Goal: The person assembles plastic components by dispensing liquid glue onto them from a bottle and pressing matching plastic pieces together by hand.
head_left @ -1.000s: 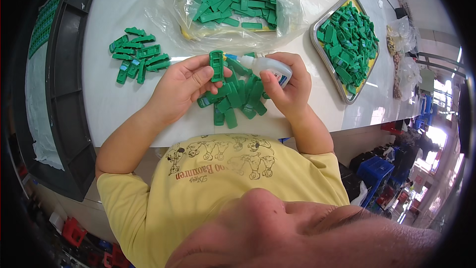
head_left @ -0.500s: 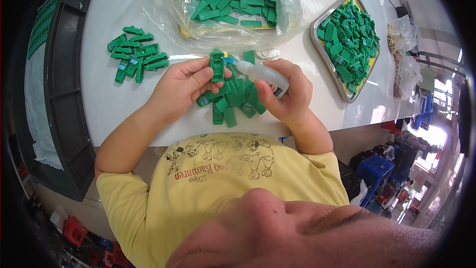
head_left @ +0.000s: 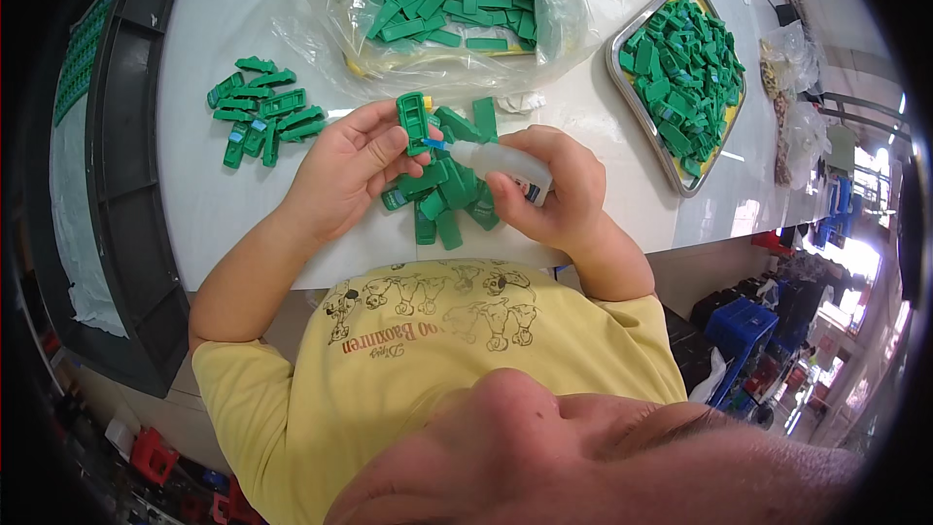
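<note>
Between thumb and fingers, my left hand [head_left: 352, 163] pinches a green plastic toy car body [head_left: 412, 122], its hollow side facing up. My right hand [head_left: 562, 180] is wrapped round a translucent glue bottle [head_left: 496, 164] with a thin blue tip [head_left: 435, 144]. That tip touches or nearly touches the near end of the car body. Beneath both hands lies a loose heap of green plastic parts [head_left: 449, 185], partly hidden by the hands and bottle. Over to the left, a small group of green car bodies [head_left: 260, 109] rests on the white table.
A clear plastic bag [head_left: 569, 34] of flat green parts lies open at the back. To the right stands a metal tray [head_left: 622, 73] piled with green pieces. Crumpled white paper [head_left: 521, 103] sits behind the bottle. A dark rack [head_left: 126, 156] borders the table's left side.
The bottle's tip has shifted from the far end of the car body toward its near end. My left hand has moved slightly left and tilted the body a little.
</note>
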### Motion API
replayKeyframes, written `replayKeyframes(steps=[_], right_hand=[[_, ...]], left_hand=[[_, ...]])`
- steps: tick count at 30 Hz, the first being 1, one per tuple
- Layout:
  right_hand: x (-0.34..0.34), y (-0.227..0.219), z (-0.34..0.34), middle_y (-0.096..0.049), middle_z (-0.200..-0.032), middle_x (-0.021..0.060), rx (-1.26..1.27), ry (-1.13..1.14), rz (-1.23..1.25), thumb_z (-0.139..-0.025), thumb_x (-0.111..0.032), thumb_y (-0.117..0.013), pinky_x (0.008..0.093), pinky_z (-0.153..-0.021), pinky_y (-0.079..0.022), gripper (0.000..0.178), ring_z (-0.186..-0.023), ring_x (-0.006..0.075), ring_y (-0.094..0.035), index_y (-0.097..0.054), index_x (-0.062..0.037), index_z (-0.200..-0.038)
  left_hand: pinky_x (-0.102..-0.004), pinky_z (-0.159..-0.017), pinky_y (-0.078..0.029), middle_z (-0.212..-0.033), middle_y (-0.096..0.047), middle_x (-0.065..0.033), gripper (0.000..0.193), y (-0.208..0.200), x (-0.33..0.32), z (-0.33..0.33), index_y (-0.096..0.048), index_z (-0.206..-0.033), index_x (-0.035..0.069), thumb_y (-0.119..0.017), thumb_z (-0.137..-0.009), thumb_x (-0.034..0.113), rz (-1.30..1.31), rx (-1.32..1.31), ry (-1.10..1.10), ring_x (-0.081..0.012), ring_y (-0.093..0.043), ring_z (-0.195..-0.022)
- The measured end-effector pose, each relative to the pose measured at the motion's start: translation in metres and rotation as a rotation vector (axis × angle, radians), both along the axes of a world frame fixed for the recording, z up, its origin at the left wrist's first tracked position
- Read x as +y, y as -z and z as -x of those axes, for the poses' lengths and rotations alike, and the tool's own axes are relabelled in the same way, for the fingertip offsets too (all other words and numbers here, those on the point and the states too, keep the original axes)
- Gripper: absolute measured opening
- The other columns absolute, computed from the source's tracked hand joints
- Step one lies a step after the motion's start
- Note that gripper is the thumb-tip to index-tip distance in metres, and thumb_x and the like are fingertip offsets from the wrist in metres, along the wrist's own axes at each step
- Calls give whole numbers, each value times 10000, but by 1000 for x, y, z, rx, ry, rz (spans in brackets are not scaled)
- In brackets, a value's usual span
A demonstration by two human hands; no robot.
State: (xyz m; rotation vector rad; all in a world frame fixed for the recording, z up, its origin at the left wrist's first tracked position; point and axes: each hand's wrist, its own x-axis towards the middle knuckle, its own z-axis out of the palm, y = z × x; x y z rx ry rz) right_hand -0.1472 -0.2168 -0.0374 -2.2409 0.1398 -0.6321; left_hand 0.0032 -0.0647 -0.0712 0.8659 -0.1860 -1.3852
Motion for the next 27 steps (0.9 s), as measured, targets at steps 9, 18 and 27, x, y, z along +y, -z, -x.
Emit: replayKeyframes(steps=[9, 18, 27], right_hand=[[-11, 3, 5, -603, -734, 98, -21, 156, -114, -695, -119, -684, 248, -521, -464, 291, -592, 169, -596, -530, -6, -915], [-12, 4, 5, -603, -738, 105, -24, 158, -82, -691, -121, -690, 258, -527, -471, 299, -601, 181, -602, -531, -9, -919], [-11, 4, 7, -594, -736, 115, -6, 172, -50, -667, -129, -704, 286, -523, -470, 328, -601, 226, -594, -535, -7, -921]], left_hand=[[-253, -746, -457, -1025, -546, -104, 302, -3, -6, 6, -427, -1147, -1, -486, -870, 105, -10, 9, 1, -142, -541, -849], [-263, -747, -458, -1025, -546, -107, 311, -2, -7, 9, -418, -1148, 8, -498, -864, 106, -13, 2, 8, -150, -544, -863], [-256, -724, -456, -1008, -561, -114, 329, -2, -9, 12, -396, -1155, 13, -506, -856, 96, -24, -16, -9, -156, -552, -836]])
